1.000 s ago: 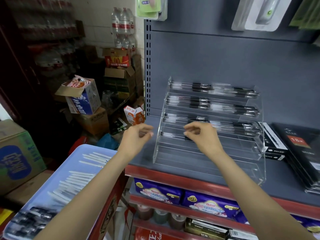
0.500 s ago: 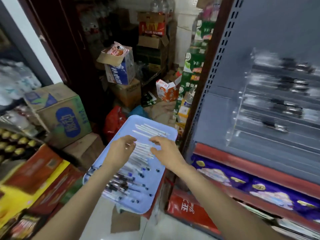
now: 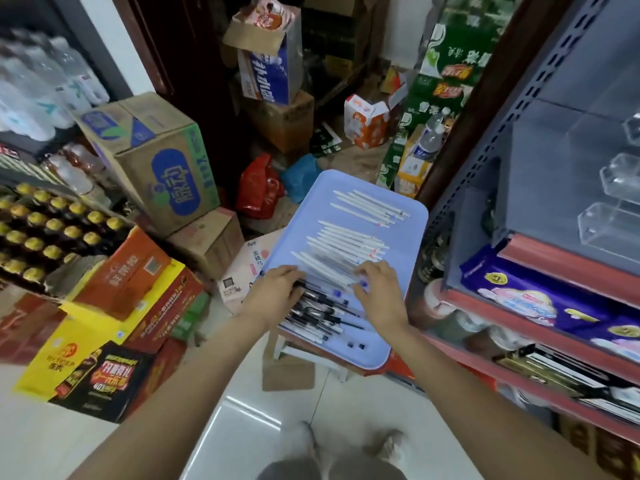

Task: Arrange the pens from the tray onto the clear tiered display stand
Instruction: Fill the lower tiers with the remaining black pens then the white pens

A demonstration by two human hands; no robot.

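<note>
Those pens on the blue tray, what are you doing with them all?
A person is leaning over a light blue tray covered in pens. Both hands are down on the pile near its front: the left hand rests on the black pens, and the right hand touches the white pens, apparently picking some out. More white ones lie in rows further back. The clear display stand waits on the grey shelf to the right; only its edge shows here.

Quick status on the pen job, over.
Both hands down on the blue tray: left hand on the black pens, right hand on white pens. No clear grip yet. Nothing blocking.
</note>
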